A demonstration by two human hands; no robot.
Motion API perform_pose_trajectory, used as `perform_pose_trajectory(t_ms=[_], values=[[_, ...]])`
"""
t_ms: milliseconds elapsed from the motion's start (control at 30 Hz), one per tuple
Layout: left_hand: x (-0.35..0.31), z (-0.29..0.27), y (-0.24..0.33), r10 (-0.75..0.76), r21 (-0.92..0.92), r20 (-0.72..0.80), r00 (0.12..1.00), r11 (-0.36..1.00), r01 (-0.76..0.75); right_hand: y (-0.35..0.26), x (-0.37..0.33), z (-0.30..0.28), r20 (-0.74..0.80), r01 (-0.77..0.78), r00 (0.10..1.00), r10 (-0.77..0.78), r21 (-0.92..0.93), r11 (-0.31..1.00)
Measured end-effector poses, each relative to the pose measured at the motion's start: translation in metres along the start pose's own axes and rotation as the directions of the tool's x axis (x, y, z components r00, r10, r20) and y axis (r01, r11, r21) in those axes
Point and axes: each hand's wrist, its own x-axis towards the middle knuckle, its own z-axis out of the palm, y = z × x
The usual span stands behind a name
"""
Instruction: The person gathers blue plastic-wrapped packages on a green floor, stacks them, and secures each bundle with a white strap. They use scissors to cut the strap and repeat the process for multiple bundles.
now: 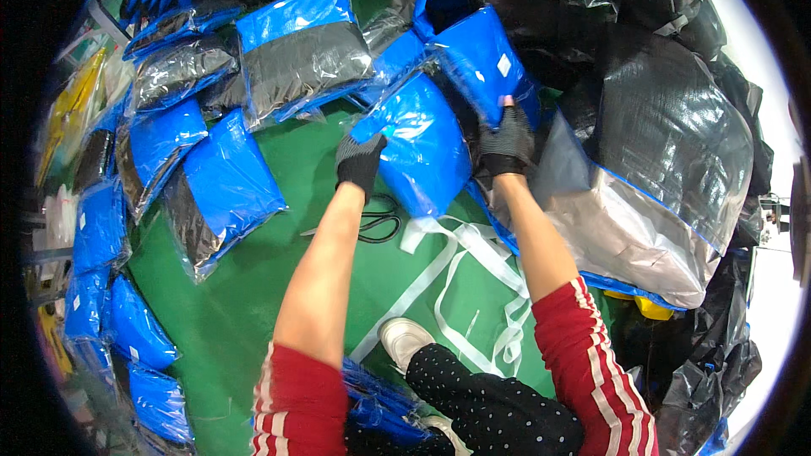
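Both of my hands wear dark knit gloves. My left hand point(358, 162) rests against the left edge of a blue plastic-wrapped package point(418, 148) lying on the green floor point(253, 304). My right hand point(505, 142) grips the lower end of a second blue wrapped package point(483, 59), which tilts up behind the first. The two packages overlap between my hands. My red striped sleeves enter from the lower edge.
Several blue and black wrapped packages point(220, 186) lie spread at the left. A large sack of grey and black bags point(650, 177) bulks at the right. White straps point(456, 262) and black scissors point(380, 221) lie on the floor by my white shoe point(404, 339).
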Motion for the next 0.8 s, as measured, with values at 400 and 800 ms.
perform_pose_trajectory(t_ms=[400,800], values=[[-0.268,-0.227,-0.138,-0.459,-0.898,-0.108,0.882,0.426,0.111,-0.067,-0.1,-0.041,0.469,-0.465,0.883,-0.03,0.861,-0.206],[-0.173,-0.297,-0.032,-0.186,-0.096,-0.128,0.974,0.98,0.175,-0.194,-0.208,0.051,0.671,-0.76,0.641,-0.372,0.485,-0.434]])
